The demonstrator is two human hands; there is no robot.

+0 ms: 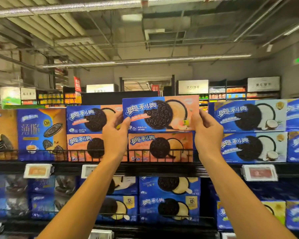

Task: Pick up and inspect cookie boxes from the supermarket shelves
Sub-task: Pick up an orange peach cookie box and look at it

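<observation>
Blue-and-peach cardboard cookie box (160,113) held above top shelf stack | left hand (115,135), right hand (208,133) pinch its ends | risk: thin edge pinch slips, box drops onto wire shelf rail (41,152)

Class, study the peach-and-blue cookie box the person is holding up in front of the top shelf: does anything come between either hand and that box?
Nothing visible does. The left hand grips the left end of the held box and the right hand grips its right end, fingers directly on the cardboard. The wire shelf rail runs lower, in front of the stacked boxes.
</observation>
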